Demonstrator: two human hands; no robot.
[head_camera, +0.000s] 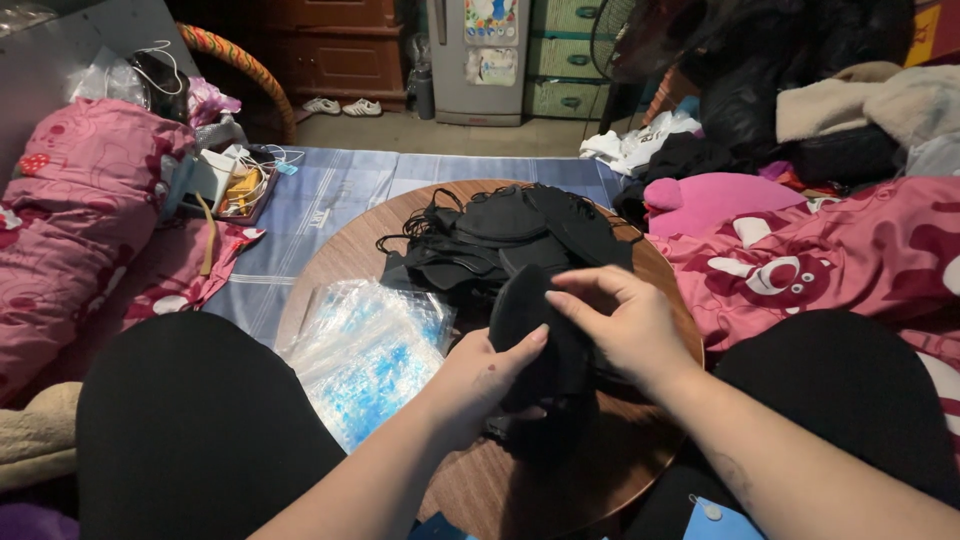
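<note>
Both of my hands hold a black face mask (535, 345) over the near part of a round wooden table (350, 240). My left hand (480, 380) grips the mask from below, thumb pressed on its front. My right hand (625, 320) pinches its upper edge with the fingers curled. Beyond them a pile of black face masks (500, 240) with thin ear loops covers the table's far half. A stack of clear plastic bags (365, 350) with blue print lies on the table's left side, next to my left wrist.
My black-clad knees (190, 420) flank the table. Pink patterned bedding (80, 210) lies left and more pink bedding (850, 260) right. A small box with cables (240, 185) sits on a blue checked mat (330, 195). Dark clothes (760, 90) are heaped at the back right, a small grey fridge (480, 60) behind.
</note>
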